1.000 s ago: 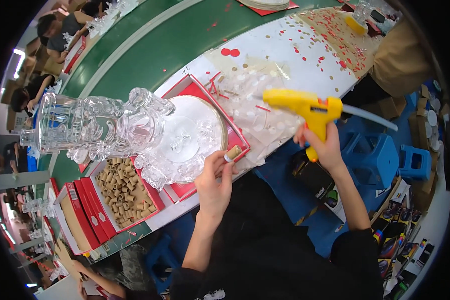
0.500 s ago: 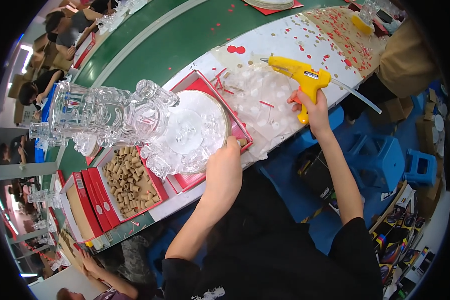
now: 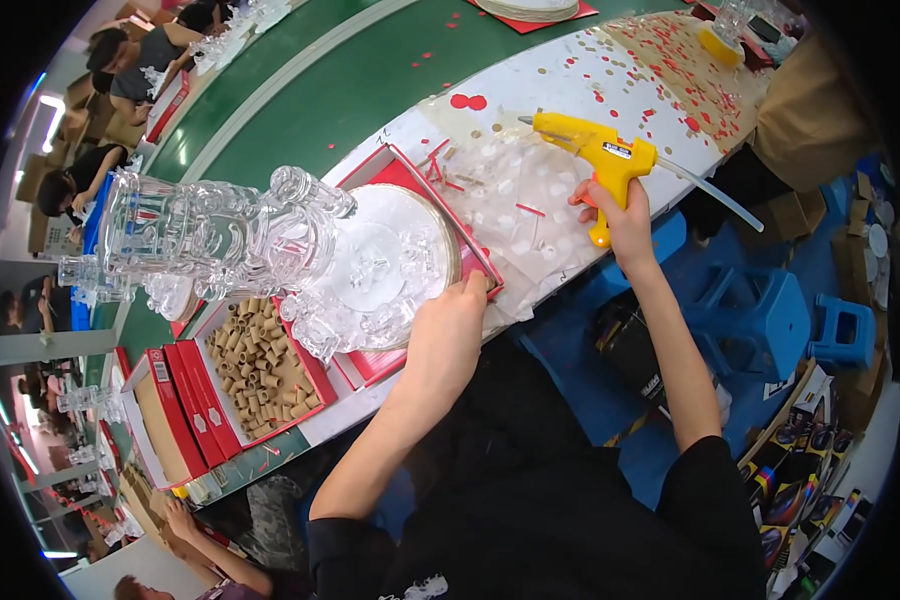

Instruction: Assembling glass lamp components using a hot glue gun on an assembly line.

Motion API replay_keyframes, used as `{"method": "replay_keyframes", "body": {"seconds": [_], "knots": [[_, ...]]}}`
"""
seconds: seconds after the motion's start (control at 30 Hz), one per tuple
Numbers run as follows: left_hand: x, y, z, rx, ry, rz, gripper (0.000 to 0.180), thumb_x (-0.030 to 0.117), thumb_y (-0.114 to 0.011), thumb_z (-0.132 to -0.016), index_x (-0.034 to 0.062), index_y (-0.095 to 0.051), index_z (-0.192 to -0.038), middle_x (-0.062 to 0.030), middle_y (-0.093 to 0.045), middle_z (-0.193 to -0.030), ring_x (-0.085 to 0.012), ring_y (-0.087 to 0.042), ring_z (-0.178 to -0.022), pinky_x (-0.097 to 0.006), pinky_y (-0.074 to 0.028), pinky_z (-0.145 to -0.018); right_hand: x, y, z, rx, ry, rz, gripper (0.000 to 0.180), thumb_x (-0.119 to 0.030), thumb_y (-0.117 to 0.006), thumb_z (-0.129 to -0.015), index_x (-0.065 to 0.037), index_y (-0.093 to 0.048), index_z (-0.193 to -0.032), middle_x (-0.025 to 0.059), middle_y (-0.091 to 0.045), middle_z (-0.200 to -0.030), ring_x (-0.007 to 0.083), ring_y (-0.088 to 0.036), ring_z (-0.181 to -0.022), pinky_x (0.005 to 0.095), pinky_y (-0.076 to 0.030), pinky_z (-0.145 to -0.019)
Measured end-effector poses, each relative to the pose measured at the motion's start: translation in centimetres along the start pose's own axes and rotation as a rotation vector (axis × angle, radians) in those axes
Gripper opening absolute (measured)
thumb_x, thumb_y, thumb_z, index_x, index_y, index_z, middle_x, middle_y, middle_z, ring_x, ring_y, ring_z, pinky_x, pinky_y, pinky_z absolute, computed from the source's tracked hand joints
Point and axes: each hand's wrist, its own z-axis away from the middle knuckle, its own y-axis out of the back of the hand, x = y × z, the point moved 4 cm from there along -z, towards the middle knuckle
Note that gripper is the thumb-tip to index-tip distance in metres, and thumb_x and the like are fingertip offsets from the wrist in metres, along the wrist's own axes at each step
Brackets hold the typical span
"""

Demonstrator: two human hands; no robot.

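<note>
My right hand is wrapped round the handle of a yellow hot glue gun, its nozzle pointing left above the worktop and a clear glue stick out of its back. My left hand is closed at the near right corner of a red box, beside a stack of round white discs. What its fingertips pinch, if anything, is hidden. Clear plastic figure-like pieces lie on and against the discs. A tall clear plastic piece rises left of them.
A red-edged box of short brown cardboard tubes stands at the near left, beside red box lids. Red and tan paper dots litter the far right worktop. Blue stools stand right. Other people sit at the left.
My left hand has shifted slightly from the disc stack's rim to the red box's corner. The right hand and glue gun have moved only a little.
</note>
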Motion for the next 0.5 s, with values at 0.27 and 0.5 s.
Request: {"method": "replay_keyframes", "body": {"seconds": [0.27,0.5], "knots": [[0.1,-0.4,-0.2,-0.039,0.147,0.028,0.020,-0.011,-0.055,-0.071,-0.0016,-0.049,-0.088,-0.0216,-0.062,-0.080,-0.0415,-0.063,-0.073,-0.048,-0.051,-0.064,0.1,-0.1,0.5,0.009,0.033,0.052,0.023,-0.012,-0.057,-0.090,0.000,-0.048,-0.108,0.0119,-0.064,-0.091,0.0171,-0.065,-0.080,0.0243,-0.051,-0.061],[0.6,-0.3,-0.9,0.065,-0.001,-0.109,0.017,-0.005,-0.061,-0.069,-0.0001,-0.056,-0.084,-0.0169,-0.062,-0.081,-0.0350,-0.065,-0.072,-0.043,-0.053,-0.061,-0.1,-0.4,0.2,0.031,0.047,0.089,0.025,-0.012,-0.057,-0.090,0.001,-0.048,-0.110,0.0125,-0.064,-0.094,0.0179,-0.066,-0.082,0.0238,-0.051,-0.062]]}}
